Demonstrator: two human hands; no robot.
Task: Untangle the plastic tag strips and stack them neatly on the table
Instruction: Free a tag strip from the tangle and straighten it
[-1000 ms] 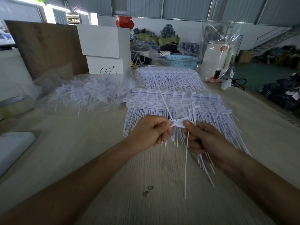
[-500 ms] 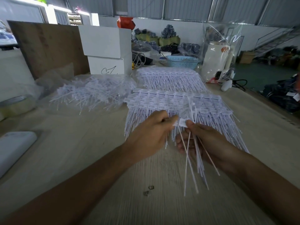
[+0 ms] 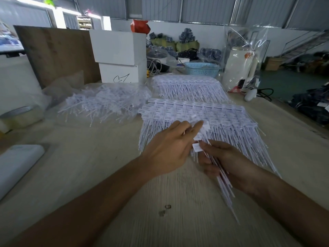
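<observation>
The right hand point(image 3: 229, 161) holds a small bunch of tag strips point(image 3: 224, 177), fingers curled round them; their thin tails point to 5 o'clock; the left hand point(image 3: 170, 148) is over the table point(image 3: 99, 175) with fingers straight, tips touching a tag; the neat stack point(image 3: 204, 118) lies at 12 o'clock; the tangled heap point(image 3: 106, 102) sits at 10 o'clock.

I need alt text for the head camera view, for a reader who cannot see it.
A person's right hand grips a few plastic tag strips while the left hand reaches over a neat stack on the table; a tangled pile lies left.
</observation>
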